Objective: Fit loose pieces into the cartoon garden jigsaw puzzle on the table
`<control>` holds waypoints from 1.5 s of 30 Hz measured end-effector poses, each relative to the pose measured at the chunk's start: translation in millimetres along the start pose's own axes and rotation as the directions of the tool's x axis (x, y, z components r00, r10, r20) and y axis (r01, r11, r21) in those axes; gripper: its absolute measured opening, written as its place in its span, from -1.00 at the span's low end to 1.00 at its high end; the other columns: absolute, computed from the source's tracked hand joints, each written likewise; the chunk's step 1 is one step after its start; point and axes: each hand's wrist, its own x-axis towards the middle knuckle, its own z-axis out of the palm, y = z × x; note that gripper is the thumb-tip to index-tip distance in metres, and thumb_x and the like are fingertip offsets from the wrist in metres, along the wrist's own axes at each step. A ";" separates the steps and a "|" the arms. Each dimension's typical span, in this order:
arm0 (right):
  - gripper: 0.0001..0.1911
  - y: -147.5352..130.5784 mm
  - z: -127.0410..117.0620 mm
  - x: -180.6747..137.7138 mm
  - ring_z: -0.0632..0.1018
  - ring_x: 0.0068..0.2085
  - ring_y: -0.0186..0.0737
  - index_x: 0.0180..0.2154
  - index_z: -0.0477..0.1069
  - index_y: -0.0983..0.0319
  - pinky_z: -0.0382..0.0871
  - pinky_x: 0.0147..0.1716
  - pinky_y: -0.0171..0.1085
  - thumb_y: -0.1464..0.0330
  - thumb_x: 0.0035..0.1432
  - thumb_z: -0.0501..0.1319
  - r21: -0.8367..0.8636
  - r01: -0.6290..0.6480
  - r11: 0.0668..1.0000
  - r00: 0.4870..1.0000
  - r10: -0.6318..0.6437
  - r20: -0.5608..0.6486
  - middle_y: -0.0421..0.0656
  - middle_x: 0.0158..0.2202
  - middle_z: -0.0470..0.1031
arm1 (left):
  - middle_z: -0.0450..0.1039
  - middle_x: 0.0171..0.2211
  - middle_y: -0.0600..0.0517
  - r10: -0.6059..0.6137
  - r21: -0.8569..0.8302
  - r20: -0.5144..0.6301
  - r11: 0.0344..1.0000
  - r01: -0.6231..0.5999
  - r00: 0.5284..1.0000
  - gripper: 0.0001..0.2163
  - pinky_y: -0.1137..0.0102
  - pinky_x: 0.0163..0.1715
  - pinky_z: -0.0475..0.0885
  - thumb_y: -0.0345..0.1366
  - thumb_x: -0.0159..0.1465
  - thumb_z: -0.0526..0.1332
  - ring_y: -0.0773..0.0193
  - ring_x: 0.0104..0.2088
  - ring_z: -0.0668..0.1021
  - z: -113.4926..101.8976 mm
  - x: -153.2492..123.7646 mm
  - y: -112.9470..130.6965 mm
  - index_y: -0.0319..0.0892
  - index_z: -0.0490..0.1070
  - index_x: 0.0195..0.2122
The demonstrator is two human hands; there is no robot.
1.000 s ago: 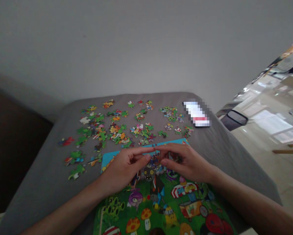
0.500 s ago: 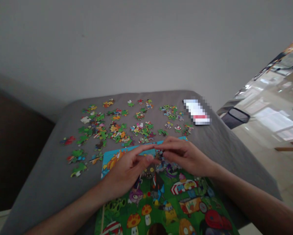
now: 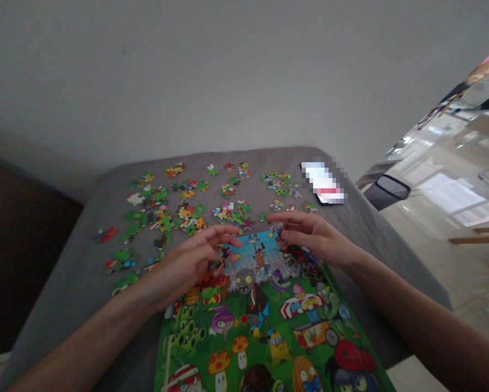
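Note:
A colourful cartoon picture board (image 3: 264, 326) lies before me, showing zombies, mushrooms and plants on green under a blue strip. My left hand (image 3: 195, 258) is over its upper left part, fingers spread and slightly bent, covering that corner. Over the upper right edge, my right hand (image 3: 316, 234) has its index finger stretched out and its thumb apart from it. A small patterned patch shows beside that thumb; I cannot tell whether it is a loose piece or part of the picture.
Many loose jigsaw pieces (image 3: 191, 212) lie in clusters beyond and left of the board, on a grey cloth-covered table (image 3: 77, 283). A phone (image 3: 324, 185) with a blurred screen lies at the far right. A pale wall (image 3: 228, 76) rises behind the table.
My hands have moved apart from the middle of the board's upper part, left hand leftward and right hand slightly rightward and up. The blue strip between them is now uncovered.

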 end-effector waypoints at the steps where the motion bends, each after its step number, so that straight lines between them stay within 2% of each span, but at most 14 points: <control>1: -0.69 -0.5 -1.1 -0.1 0.54 -0.34 -0.35 0.00 0.54 0.13 0.45 -0.32 -0.32 0.25 0.23 0.40 -0.023 0.017 1.000 1.000 -0.017 -0.012 -0.26 -0.34 0.51 | 0.56 -0.06 -0.02 -0.001 0.007 0.003 1.000 0.001 1.000 -0.57 0.51 -0.32 0.53 -0.46 0.08 0.32 0.27 -0.18 0.60 -0.1 -0.9 1.6 -0.11 0.55 0.01; 4: -0.78 -1.5 -4.4 0.1 0.52 -0.33 -0.35 -0.10 0.58 0.16 0.43 -0.32 -0.33 0.29 0.21 0.41 -0.054 0.079 0.995 0.996 -0.082 -0.042 -0.23 -0.32 0.55 | 0.55 0.06 -0.01 -0.023 0.038 0.000 0.999 0.023 1.000 -0.49 0.46 -0.21 0.55 -0.50 0.04 0.31 0.20 -0.06 0.60 0.5 -2.8 4.7 -0.06 0.52 0.06; 8: -0.84 -3.3 -8.6 0.3 0.53 -0.35 -0.38 -0.20 0.53 0.20 0.43 -0.34 -0.36 0.33 0.19 0.43 -0.051 0.094 0.994 0.994 -0.097 -0.047 -0.25 -0.35 0.54 | 0.51 0.17 -0.04 -0.038 0.078 0.010 0.996 0.037 0.999 -0.52 0.41 -0.15 0.56 -0.45 0.10 0.34 0.16 -0.01 0.60 3.0 -3.9 5.9 -0.05 0.50 0.08; 11: -0.78 -7.3 -15.8 -2.1 0.56 -0.39 -0.38 -0.16 0.49 0.20 0.47 -0.38 -0.36 0.35 0.18 0.44 -0.073 0.071 0.995 0.997 -0.073 -0.028 -0.26 -0.37 0.54 | 0.48 0.21 -0.05 -0.045 0.129 0.021 0.991 0.042 0.999 -0.57 0.40 -0.18 0.56 -0.39 0.15 0.36 0.14 0.01 0.60 3.4 -5.1 5.9 -0.05 0.50 0.08; 13: -0.69 -12.0 -24.4 -5.2 0.60 -0.38 -0.35 -0.05 0.47 0.18 0.52 -0.35 -0.32 0.35 0.19 0.44 -0.102 0.056 0.993 0.998 -0.056 0.005 -0.24 -0.33 0.57 | 0.49 0.18 -0.05 -0.063 0.161 0.039 0.985 0.055 0.997 -0.63 0.38 -0.19 0.58 -0.32 0.21 0.37 0.16 -0.04 0.61 1.1 -5.4 4.7 -0.05 0.50 0.07; 15: -0.68 -17.6 -35.3 -9.0 0.64 -0.34 -0.30 0.00 0.48 0.19 0.57 -0.30 -0.26 0.31 0.23 0.40 -0.160 0.029 0.987 0.998 -0.018 0.067 -0.20 -0.30 0.61 | 0.53 0.11 -0.04 -0.096 0.182 0.057 0.980 0.084 0.994 -0.66 0.34 -0.19 0.59 -0.23 0.28 0.37 0.19 -0.13 0.63 -3.2 -4.7 2.0 -0.04 0.49 0.08; 18: -0.79 -24.0 -52.2 -14.4 0.65 -0.27 -0.26 -0.12 0.56 0.24 0.57 -0.22 -0.24 0.27 0.26 0.36 -0.294 0.034 0.955 0.990 0.008 0.141 -0.14 -0.28 0.65 | 0.57 0.04 -0.05 -0.137 0.213 0.061 0.970 0.121 0.989 -0.65 0.31 -0.22 0.60 -0.10 0.32 0.37 0.21 -0.22 0.63 -10.9 -1.3 -3.5 -0.04 0.47 0.09; 21: -0.82 -25.7 -64.1 -17.4 0.63 -0.24 -0.27 -0.19 0.61 0.25 0.54 -0.20 -0.26 0.28 0.22 0.39 -0.446 0.090 0.891 0.985 -0.014 0.171 -0.14 -0.25 0.66 | 0.58 0.05 -0.05 -0.151 0.244 0.064 0.961 0.131 0.986 -0.63 0.33 -0.19 0.59 -0.04 0.33 0.37 0.21 -0.19 0.64 -16.4 2.5 -7.5 -0.02 0.46 0.10; 25: -0.77 -23.7 -69.6 -16.8 0.61 -0.27 -0.25 -0.18 0.65 0.24 0.50 -0.25 -0.26 0.22 0.28 0.35 -0.572 0.096 0.815 0.975 0.038 0.219 -0.13 -0.27 0.67 | 0.58 0.05 -0.01 -0.156 0.279 0.057 0.951 0.134 0.986 -0.65 0.36 -0.16 0.58 -0.01 0.34 0.36 0.22 -0.16 0.64 -18.7 4.9 -7.8 0.02 0.48 0.09; 27: -0.76 -22.5 -69.4 -15.5 0.62 -0.25 -0.24 -0.15 0.67 0.23 0.49 -0.23 -0.25 0.23 0.32 0.31 -0.596 0.139 0.791 0.965 0.028 0.263 -0.12 -0.24 0.68 | 0.58 0.02 -0.01 -0.141 0.302 0.043 0.945 0.122 0.989 -0.65 0.36 -0.16 0.57 0.00 0.33 0.36 0.23 -0.18 0.63 -18.3 5.0 -7.3 0.01 0.49 0.07; 30: -0.79 -19.8 -68.3 -13.6 0.60 -0.23 -0.25 -0.12 0.69 0.21 0.45 -0.24 -0.26 0.29 0.33 0.31 -0.630 0.213 0.747 0.952 -0.016 0.304 -0.11 -0.22 0.67 | 0.58 -0.14 0.01 -0.101 0.381 0.020 0.921 0.086 0.995 -0.62 0.39 -0.28 0.53 0.05 0.31 0.34 0.26 -0.30 0.59 -15.6 4.0 -7.9 -0.03 0.49 0.05; 34: -0.83 -15.1 -66.8 -11.4 0.57 -0.31 -0.29 -0.13 0.69 0.20 0.37 -0.33 -0.30 0.32 0.27 0.38 -0.655 0.175 0.735 0.963 0.012 0.271 -0.15 -0.28 0.66 | 0.44 -0.45 0.08 -0.045 0.579 0.023 0.815 0.023 0.999 -0.57 0.45 -0.48 0.31 0.13 0.31 0.26 0.27 -0.45 0.45 -4.8 0.1 -9.2 -0.05 0.48 0.02; 39: -0.82 -14.3 -63.6 -8.3 0.50 -0.38 -0.34 -0.16 0.66 0.23 0.30 -0.39 -0.32 0.33 0.17 0.45 -0.720 0.097 0.688 0.982 0.053 0.183 -0.22 -0.37 0.59 | 0.41 -0.44 0.05 0.005 0.738 0.026 0.674 -0.023 1.000 -0.51 0.40 -0.45 0.26 0.24 0.31 0.15 0.18 -0.43 0.44 5.7 -4.3 -9.3 -0.03 0.51 0.00; 45: -0.66 -13.1 -62.7 -6.0 0.43 -0.39 -0.34 -0.15 0.60 0.25 0.28 -0.41 -0.32 0.32 0.03 0.54 -0.743 0.051 0.667 0.993 0.048 0.111 -0.23 -0.35 0.52 | 0.44 -0.41 0.03 0.007 0.762 0.032 0.647 -0.029 0.999 -0.49 0.39 -0.43 0.28 0.27 0.33 0.11 0.15 -0.40 0.47 -0.8 -3.0 -14.1 0.01 0.50 0.04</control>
